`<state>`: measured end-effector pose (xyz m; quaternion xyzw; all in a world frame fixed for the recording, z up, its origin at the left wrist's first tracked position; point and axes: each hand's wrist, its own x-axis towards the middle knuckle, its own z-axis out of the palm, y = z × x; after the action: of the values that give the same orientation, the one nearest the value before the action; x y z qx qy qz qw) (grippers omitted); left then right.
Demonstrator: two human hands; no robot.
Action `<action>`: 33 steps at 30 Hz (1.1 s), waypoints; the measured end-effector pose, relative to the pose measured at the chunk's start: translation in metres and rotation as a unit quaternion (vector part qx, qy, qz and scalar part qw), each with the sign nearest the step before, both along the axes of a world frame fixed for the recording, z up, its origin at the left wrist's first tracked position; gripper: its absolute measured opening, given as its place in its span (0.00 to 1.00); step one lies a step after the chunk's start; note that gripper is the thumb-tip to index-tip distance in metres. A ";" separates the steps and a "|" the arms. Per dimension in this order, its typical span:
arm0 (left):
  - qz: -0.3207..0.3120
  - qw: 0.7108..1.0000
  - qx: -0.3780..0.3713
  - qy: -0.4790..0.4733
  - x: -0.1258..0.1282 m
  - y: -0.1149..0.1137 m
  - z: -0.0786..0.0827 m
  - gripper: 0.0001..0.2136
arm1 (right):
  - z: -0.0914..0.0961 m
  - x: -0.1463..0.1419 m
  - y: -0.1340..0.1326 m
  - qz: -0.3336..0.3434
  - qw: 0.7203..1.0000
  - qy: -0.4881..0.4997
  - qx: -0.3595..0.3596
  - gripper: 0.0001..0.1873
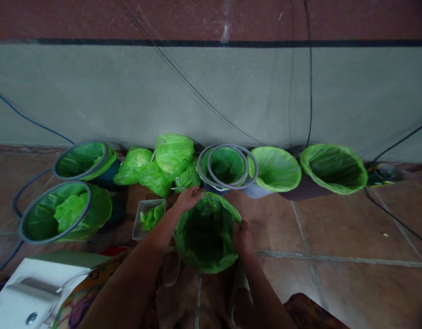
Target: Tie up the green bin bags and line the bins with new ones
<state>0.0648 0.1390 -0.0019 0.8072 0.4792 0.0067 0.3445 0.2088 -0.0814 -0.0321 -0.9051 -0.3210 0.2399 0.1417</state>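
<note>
A dark bin lined with a green bin liner [211,262] stands before me, its mouth facing up towards me. The liner is folded out over the rim. At the far left of that rim, my left hand [189,199] has its fingers closed on the liner's edge. My right hand [243,238] grips the liner at the right side of the rim, its fingertips partly hidden. Just behind the bin are two grey rings [227,185], overlapping on top of another lined bin [227,162].
Two more lined bins [334,169] [277,169] stand right along the wall [211,91]. Tied green bags [174,153] sit left of centre, near a clear tray [137,228] of green liners. Two ringed bins [89,198] [106,157] are far left. Cables [310,91] hang down the wall.
</note>
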 end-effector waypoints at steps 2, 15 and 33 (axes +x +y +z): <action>-0.008 1.000 0.005 0.016 0.011 0.004 0.001 0.16 | 0.009 0.003 0.005 -0.026 0.998 -0.023 0.046 0.29; -0.012 0.999 0.012 0.050 0.024 -0.002 -0.019 0.20 | 0.000 0.029 0.109 0.202 0.979 -0.008 0.030 0.22; -0.033 0.998 0.033 0.052 -0.033 -0.018 -0.017 0.28 | -0.005 0.034 0.087 0.251 0.968 0.004 -0.021 0.25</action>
<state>0.0320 0.1213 -0.0189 0.8327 0.4691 -0.0306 0.2928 0.2432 0.0060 -0.0367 -0.7973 -0.5325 0.2780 0.0589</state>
